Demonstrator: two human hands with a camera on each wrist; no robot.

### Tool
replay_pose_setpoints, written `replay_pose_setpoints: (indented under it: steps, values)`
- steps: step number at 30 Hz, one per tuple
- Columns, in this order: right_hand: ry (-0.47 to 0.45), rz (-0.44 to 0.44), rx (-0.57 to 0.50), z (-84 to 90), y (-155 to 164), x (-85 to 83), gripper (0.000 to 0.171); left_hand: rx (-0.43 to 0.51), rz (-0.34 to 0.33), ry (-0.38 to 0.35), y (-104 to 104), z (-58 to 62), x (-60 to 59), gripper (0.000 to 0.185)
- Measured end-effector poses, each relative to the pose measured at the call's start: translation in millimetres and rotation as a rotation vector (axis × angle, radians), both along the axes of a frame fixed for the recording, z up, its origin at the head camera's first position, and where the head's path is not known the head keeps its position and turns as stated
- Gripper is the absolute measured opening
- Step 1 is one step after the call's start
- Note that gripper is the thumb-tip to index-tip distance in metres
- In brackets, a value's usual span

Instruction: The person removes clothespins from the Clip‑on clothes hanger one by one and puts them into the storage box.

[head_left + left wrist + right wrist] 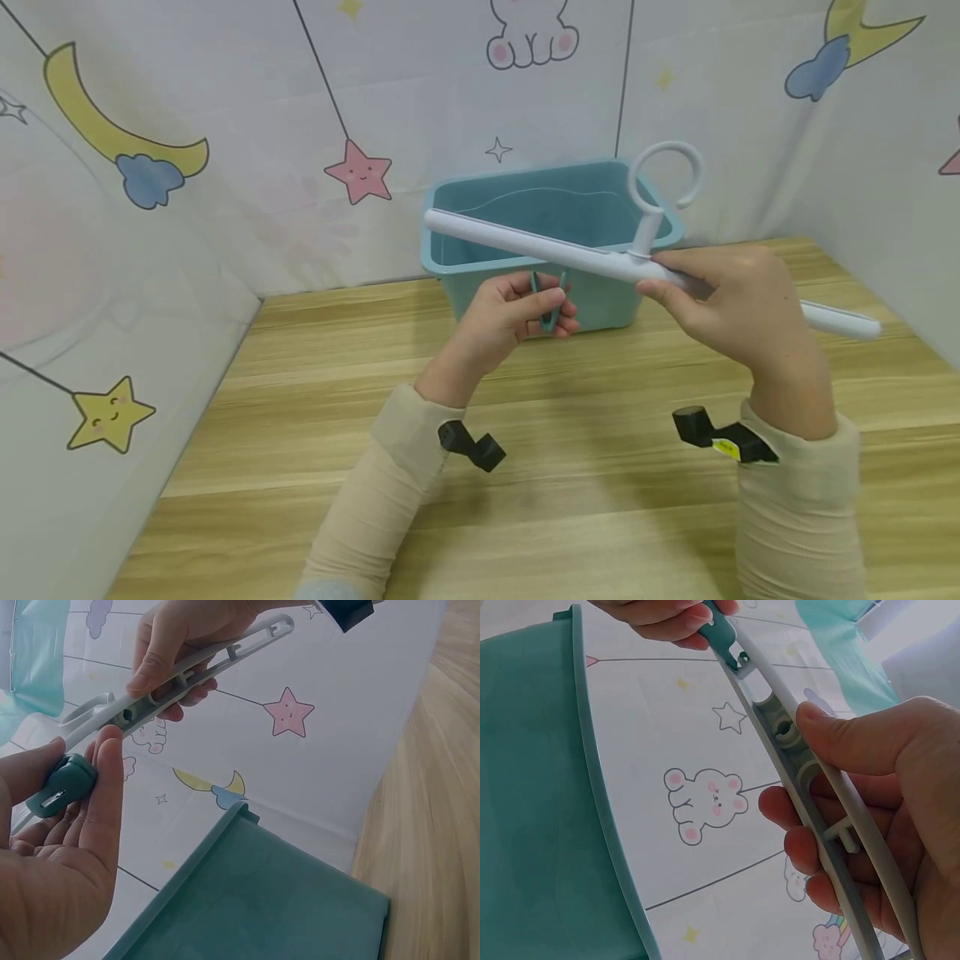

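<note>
Wood-grain tabletop (315, 433) and cartoon-print walls surround us in the head view, where a teal plastic bin (450, 250) stands at the back. Our right hand (738, 308) grips the white hanger (525, 242) just beside its hook, holding it above the bin's front edge. Our left hand (517, 317) pinches a teal clip (551, 308) under the bar.

From the left wrist we see thumb and fingers (105, 795) pressing the clip (64, 784) near the hanger (195, 667).

From the right wrist, curled fingers (802, 847) wrap the hanger's ribbed underside (810, 772); the clip (721, 634) touches it.
</note>
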State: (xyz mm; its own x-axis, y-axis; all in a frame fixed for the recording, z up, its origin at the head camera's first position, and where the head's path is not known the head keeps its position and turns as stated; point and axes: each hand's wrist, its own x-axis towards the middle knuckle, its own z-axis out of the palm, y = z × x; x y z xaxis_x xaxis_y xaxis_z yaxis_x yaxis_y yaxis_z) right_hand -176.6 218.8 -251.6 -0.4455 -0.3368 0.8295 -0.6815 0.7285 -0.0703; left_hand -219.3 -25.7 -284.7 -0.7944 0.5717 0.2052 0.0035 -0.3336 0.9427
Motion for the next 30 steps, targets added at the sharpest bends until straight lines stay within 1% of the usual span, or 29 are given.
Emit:
replay_pose_setpoints:
  steps: [10, 17, 22, 26, 30]
  values:
    - [-0.004, 0.013, 0.008, 0.1, -0.3, -1.2, 0.069, 0.021, -0.013, 0.001, -2.9, 1.6, -0.5, 0.016]
    - [-0.012, 0.013, 0.023, 0.1, -0.5, -1.0, 0.068, 0.042, -0.07, -0.009, -5.7, 1.3, -2.9, 0.022]
    - [-0.019, 0.027, 0.033, 0.1, -1.5, -1.4, 0.068, 0.046, -0.093, -0.018, -6.6, 1.3, -4.5, 0.019]
    - [-0.019, 0.03, 0.04, 0.0, -2.0, -1.4, 0.069, 0.042, -0.079, -0.008, -6.4, 2.0, -3.9, 0.018]
    - [-0.019, 0.032, 0.04, -0.3, -1.9, -1.8, 0.068, 0.028, -0.029, 0.009, -4.3, 2.5, -1.8, 0.016]
